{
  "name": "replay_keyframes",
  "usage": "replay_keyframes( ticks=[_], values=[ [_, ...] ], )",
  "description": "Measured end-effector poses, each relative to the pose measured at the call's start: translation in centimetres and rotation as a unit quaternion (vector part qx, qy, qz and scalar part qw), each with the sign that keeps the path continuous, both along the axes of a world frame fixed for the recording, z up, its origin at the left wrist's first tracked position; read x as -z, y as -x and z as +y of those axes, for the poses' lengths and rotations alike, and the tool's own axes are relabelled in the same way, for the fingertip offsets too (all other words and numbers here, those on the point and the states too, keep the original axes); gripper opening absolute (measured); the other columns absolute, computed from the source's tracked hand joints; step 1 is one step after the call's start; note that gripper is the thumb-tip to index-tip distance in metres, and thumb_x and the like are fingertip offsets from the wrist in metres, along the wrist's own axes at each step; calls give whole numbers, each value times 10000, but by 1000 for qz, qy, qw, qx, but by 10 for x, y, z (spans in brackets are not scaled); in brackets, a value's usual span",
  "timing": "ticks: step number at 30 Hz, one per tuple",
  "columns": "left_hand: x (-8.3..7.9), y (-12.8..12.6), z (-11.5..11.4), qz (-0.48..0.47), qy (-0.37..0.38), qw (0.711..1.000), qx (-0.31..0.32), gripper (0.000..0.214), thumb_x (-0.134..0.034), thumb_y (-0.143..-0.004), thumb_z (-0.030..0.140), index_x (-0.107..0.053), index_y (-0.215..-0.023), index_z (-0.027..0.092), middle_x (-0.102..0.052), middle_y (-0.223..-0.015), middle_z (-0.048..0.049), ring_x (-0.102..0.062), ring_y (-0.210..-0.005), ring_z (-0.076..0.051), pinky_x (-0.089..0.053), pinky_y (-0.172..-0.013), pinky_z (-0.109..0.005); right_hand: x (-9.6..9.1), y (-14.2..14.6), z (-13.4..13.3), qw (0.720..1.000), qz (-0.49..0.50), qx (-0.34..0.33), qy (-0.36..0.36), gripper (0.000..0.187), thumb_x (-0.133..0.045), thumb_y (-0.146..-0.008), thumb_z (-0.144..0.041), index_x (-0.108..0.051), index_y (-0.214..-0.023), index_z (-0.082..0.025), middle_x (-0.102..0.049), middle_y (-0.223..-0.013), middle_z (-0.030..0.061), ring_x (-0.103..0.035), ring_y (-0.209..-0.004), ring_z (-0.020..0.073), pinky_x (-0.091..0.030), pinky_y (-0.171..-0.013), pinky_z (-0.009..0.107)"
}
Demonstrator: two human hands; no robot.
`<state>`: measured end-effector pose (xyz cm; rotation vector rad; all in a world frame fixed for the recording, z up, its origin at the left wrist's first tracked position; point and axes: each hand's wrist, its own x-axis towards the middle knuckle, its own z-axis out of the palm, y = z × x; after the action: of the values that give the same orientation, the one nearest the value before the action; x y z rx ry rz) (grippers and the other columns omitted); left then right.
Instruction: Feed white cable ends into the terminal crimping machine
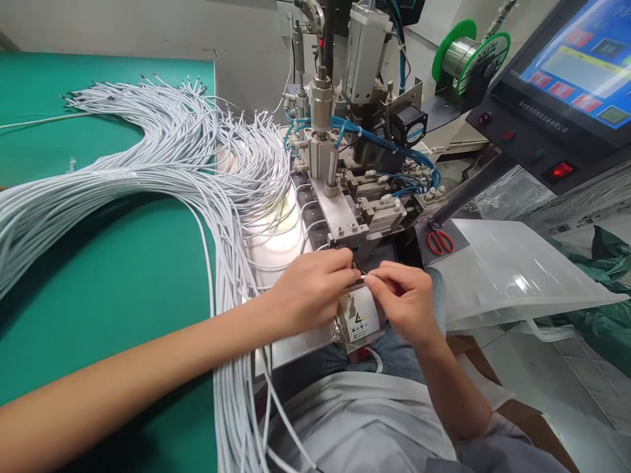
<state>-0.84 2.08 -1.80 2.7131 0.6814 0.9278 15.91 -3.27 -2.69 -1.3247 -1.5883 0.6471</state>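
My left hand [320,286] is closed in a pinch at the front of a soldering machine [340,217], its fingers round a thin white cable [363,276]. Right beside it, my right hand [407,295] pinches the short end of that cable between thumb and forefinger. The very tip is hidden by the fingers. Just below both hands is a white warning label [362,315] on the machine's front. A large bundle of white cables [227,263] passes under my left forearm and hangs over the table edge.
A green mat [148,263] covers the table at left. Behind stands a solder wire spool [463,58] with green flanges. A control screen [582,66] leans in at upper right. Red-handled scissors [440,242] lie right of the machine, near a translucent plastic tray [513,276].
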Motion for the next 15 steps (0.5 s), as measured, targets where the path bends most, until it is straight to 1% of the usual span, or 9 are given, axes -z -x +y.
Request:
replay_keyframes(
  ticks=[2,4,5,6,8,10,11,13,15],
  values=[
    [2,-3,-3,-66,120,991,-11,167,-501,-831,119,-633,-731,146,-538,-654,-1,-474,-562,-76,-363,-508,-194,3,5,0,999,38,25,-23,236,-568,-821,-218,-609,-596,-158,-335,-520,-45,-310,-482,73,-243,-455,244],
    [5,-6,-6,-116,221,968,-8,127,-553,-819,127,-647,-734,139,-546,-628,4,-507,-574,-77,-400,-524,-181,7,10,0,996,69,54,-34,219,-571,-822,-234,-628,-624,-161,-355,-528,-41,-317,-484,77,-253,-458,246],
    [6,-7,-6,-125,250,960,-2,113,-565,-819,132,-655,-751,136,-551,-622,4,-520,-581,-79,-415,-532,-179,9,11,-1,994,78,67,-31,211,-573,-821,-244,-635,-637,-163,-359,-529,-41,-321,-484,79,-258,-459,246],
    [6,-7,-6,-121,259,958,7,114,-562,-829,139,-664,-778,135,-556,-627,0,-530,-590,-82,-424,-538,-178,11,10,-1,993,84,77,-24,207,-577,-820,-254,-639,-644,-165,-357,-530,-41,-325,-486,81,-264,-460,246],
    [8,-5,-3,-77,222,972,21,161,-516,-864,154,-675,-847,134,-573,-688,-21,-541,-618,-88,-432,-551,-182,16,7,1,993,86,79,2,207,-573,-824,-271,-645,-659,-169,-379,-544,-36,-352,-501,86,-285,-469,242],
    [9,-3,3,-2,151,988,15,220,-456,-892,163,-674,-878,130,-571,-751,-40,-535,-623,-91,-427,-553,-190,22,0,6,994,87,65,33,214,-543,-841,-280,-653,-693,-172,-463,-595,-18,-428,-555,99,-339,-509,238],
    [11,-2,6,40,124,991,3,239,-435,-899,165,-671,-884,127,-566,-769,-44,-535,-624,-94,-425,-553,-194,26,-4,9,993,91,57,50,218,-525,-848,-284,-656,-715,-173,-514,-636,-6,-470,-597,108,-369,-540,239],
    [14,0,10,105,99,989,-21,262,-404,-908,159,-664,-895,130,-560,-773,-41,-546,-632,-101,-431,-564,-199,33,-9,16,989,110,45,87,221,-505,-848,-299,-656,-749,-171,-579,-692,10,-518,-650,123,-406,-584,243],
    [16,0,13,143,98,984,-30,271,-388,-917,159,-658,-902,136,-564,-777,-39,-567,-658,-110,-448,-594,-207,39,-11,23,981,138,37,129,209,-529,-819,-324,-643,-746,-166,-583,-664,6,-513,-616,120,-409,-565,239]
  ],
)
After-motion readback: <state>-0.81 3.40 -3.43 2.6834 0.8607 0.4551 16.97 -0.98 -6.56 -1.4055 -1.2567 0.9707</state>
